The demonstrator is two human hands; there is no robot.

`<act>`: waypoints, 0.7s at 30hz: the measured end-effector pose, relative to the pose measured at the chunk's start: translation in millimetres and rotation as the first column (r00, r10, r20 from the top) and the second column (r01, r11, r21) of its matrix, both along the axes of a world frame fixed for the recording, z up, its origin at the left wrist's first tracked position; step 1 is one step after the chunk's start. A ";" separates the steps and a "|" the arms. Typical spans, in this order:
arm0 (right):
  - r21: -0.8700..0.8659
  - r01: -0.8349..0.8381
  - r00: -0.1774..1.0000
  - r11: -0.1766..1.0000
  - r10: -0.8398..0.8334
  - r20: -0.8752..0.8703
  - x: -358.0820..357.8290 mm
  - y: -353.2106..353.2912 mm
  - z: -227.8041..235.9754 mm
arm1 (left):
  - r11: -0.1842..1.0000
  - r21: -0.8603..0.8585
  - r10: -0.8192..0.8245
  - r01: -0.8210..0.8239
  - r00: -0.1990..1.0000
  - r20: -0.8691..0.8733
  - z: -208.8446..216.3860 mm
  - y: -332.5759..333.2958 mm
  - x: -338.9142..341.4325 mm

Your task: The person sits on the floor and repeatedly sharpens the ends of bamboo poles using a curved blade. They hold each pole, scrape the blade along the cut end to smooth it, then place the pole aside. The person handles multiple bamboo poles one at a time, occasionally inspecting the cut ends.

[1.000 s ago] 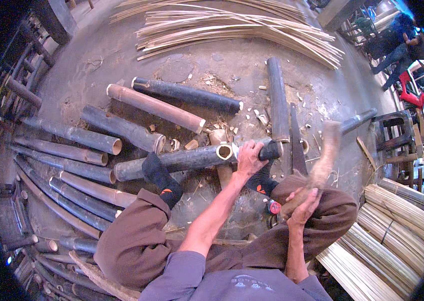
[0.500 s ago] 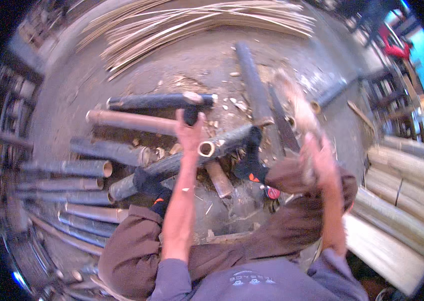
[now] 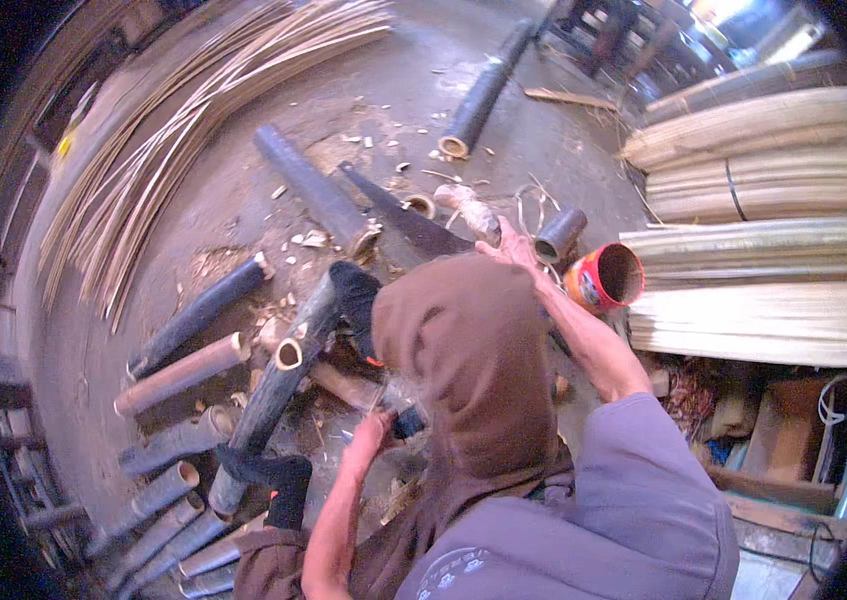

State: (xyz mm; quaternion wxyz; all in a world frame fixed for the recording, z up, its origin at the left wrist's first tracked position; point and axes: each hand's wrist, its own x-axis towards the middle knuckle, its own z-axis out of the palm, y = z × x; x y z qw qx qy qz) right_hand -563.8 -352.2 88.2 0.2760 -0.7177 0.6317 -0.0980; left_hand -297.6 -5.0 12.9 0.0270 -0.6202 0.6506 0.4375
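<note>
My left hand [image 3: 373, 430] is closed around a short black-handled tool [image 3: 407, 422], beside my raised knee; its working end cannot be made out. Stretched forward past that knee, my right hand [image 3: 515, 250] has its fingers round the near end of a pale, rough wooden club [image 3: 468, 208] low by the floor. A dark bamboo tube [image 3: 273, 400] with a pale-rimmed hole cut in its side lies slantwise between my feet in black socks. Next to the club lies a wide saw blade [image 3: 408, 215], its near end hidden behind my knee.
Bamboo tubes [image 3: 183, 385] lie at the left, another tube [image 3: 313, 190] farther ahead. A red bucket [image 3: 605, 278] and a short dark tube [image 3: 561, 235] stand near my right arm. Split bamboo strips [image 3: 173, 140] lie far left; bundled pale slats [image 3: 763, 290] are stacked right. Chips litter the floor.
My view has swung to the right. My left hand has come back from over the tubes to beside my knee. The club, blurred and raised before, is now low by the floor in my right hand.
</note>
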 end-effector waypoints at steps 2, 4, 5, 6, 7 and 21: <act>0.042 0.038 0.999 0.998 -0.036 -0.035 -21.2 8.3 -10.0 | 1.000 0.014 0.027 -0.026 0.999 -0.027 -4.2 19.6 -17.9; 0.023 0.010 0.996 1.000 -0.008 -0.086 -66.6 6.0 -20.1 | 0.999 0.022 0.043 -0.042 0.998 -0.056 -5.3 26.2 -29.5; 0.020 -0.020 0.994 1.000 0.022 -0.105 -81.2 7.2 -27.7 | 0.997 0.025 0.071 -0.070 0.996 -0.055 -3.0 33.9 -28.1; -0.097 -0.062 0.997 0.993 0.058 -0.049 -92.3 13.5 -37.4 | 0.993 0.013 0.116 -0.115 0.992 -0.045 1.6 41.0 -21.9; -0.114 -0.123 0.991 0.986 0.115 -0.073 -106.9 16.8 -44.3 | 0.987 -0.011 0.163 -0.163 0.986 -0.026 6.7 45.6 -13.3; 0.073 0.184 0.935 0.980 -0.152 -0.321 -174.5 162.0 -81.4 | 0.752 -0.507 0.585 -0.420 0.781 0.220 -8.0 26.8 190.9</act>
